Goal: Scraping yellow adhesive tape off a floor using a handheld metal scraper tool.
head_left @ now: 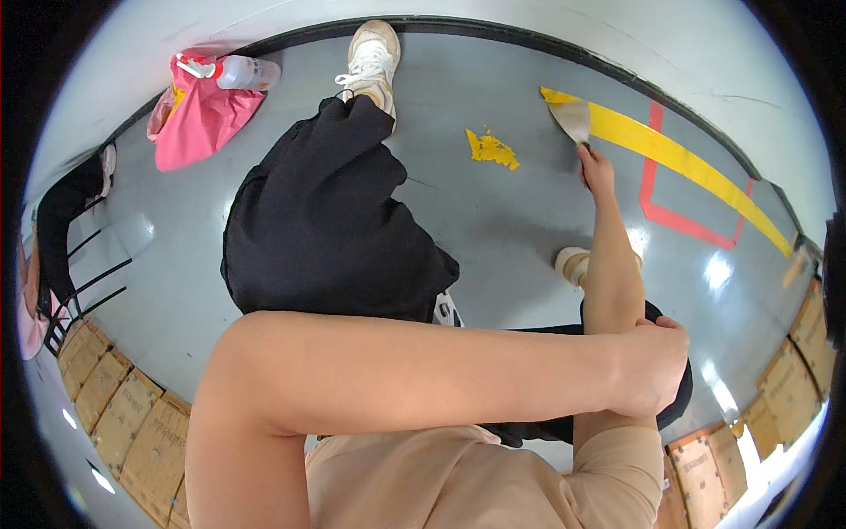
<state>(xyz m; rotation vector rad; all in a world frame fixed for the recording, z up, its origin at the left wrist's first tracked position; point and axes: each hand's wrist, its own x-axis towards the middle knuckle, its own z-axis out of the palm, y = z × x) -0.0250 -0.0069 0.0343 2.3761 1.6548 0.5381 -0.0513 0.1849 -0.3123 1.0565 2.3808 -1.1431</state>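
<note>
My right hand (597, 173) holds the handle of a scraper with a wide metal blade (572, 119). The blade lies over the left end of a yellow floor tape strip (681, 162), which curves along the wall; a short yellow part shows left of the blade. The strip crosses a red tape outline (687, 228) on the grey floor. My left arm reaches across my body, and my left hand (651, 370) is closed around my right arm near the elbow. Torn yellow scraps (492, 149) lie on the floor to the left of the scraper.
A spray bottle (248, 73) lies beside a pink bag (205, 125) near the wall's black baseboard (489, 28). Wooden crates (149, 443) stand lower left, with more crates (704, 466) lower right. Another person's dark-clad leg (56, 211) and black metal bars (99, 278) show at far left.
</note>
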